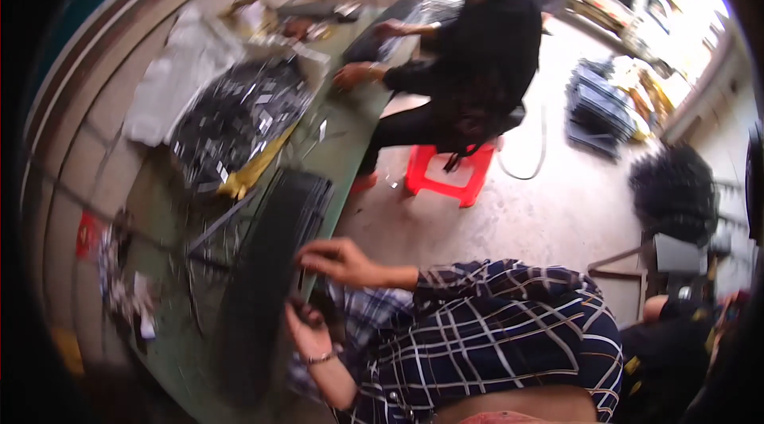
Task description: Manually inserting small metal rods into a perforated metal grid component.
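Note:
A long stack of black slatted panels (pixel 267 273) lies along the near part of the green table (pixel 163 281), its near end blurred. At its right edge is my right hand (pixel 342 262), fingers drawn together at a small dark piece I cannot make out. Just below, at the same edge, my left hand (pixel 309 335) is turned palm up, with a bracelet at the wrist. Its fingers curl around something dark, too blurred to name. Beyond the stack, a heap of small black pieces with pale labels (pixel 243 118) sits in an open white sack (pixel 187 66).
A co-worker in black (pixel 485 50) works at the table's far end, near a red plastic stool (pixel 450 173). Stacked black panels (pixel 597 110) and a black heap (pixel 676 189) are on the floor at right. Loose strips (pixel 227 221) and scraps (pixel 143 305) litter the table.

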Demonstrator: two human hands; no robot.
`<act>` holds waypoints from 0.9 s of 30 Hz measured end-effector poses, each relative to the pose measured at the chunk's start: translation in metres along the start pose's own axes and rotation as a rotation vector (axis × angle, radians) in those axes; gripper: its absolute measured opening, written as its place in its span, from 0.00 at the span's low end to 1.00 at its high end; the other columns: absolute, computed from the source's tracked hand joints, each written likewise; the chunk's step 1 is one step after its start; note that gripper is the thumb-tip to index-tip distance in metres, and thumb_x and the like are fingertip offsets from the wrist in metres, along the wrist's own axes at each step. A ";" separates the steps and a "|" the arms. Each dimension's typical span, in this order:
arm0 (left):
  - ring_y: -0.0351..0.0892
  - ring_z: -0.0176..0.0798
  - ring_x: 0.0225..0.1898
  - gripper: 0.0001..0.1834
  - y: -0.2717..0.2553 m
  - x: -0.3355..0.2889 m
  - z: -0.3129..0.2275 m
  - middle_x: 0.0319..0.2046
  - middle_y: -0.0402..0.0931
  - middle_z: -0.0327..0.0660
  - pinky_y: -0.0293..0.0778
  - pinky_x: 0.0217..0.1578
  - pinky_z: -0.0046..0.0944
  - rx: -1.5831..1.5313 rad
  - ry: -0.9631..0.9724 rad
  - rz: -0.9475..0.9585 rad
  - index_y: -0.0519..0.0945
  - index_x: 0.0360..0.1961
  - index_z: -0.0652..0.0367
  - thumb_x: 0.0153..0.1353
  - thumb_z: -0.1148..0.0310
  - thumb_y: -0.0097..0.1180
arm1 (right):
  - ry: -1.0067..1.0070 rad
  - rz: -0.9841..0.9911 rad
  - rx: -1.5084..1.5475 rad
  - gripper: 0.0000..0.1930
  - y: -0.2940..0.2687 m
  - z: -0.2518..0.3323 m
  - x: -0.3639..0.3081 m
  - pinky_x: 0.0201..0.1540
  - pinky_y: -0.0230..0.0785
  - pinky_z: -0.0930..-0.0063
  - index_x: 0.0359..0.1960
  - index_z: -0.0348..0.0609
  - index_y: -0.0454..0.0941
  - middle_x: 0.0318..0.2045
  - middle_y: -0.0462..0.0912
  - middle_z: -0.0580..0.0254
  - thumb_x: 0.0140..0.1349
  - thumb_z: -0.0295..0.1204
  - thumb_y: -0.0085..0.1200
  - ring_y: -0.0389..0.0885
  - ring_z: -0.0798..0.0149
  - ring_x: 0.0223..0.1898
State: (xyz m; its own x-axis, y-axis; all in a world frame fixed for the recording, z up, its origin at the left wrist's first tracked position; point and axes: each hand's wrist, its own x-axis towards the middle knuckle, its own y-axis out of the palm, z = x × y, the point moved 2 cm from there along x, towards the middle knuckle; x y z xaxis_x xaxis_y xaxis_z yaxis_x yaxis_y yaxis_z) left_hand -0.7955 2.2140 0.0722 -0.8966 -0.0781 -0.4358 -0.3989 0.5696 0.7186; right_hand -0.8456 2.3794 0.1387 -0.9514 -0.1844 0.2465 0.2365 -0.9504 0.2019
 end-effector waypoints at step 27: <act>0.74 0.30 0.27 0.10 -0.027 -0.008 -0.011 0.30 0.77 0.39 0.67 0.22 0.30 0.174 -0.014 -0.095 0.75 0.40 0.57 0.62 0.64 0.50 | -0.422 0.319 -0.651 0.09 0.080 -0.071 0.106 0.37 0.71 0.72 0.39 0.39 0.78 0.32 0.80 0.55 0.56 0.24 0.54 0.80 0.57 0.34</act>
State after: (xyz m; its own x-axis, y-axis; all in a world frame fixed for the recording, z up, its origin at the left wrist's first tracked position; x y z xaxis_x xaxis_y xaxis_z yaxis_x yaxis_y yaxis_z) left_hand -0.7793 2.1903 0.0620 -0.8535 -0.1277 -0.5052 -0.4411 0.6932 0.5700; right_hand -0.9413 2.2662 0.1137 -0.6743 -0.4826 0.5589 0.1972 -0.8471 -0.4934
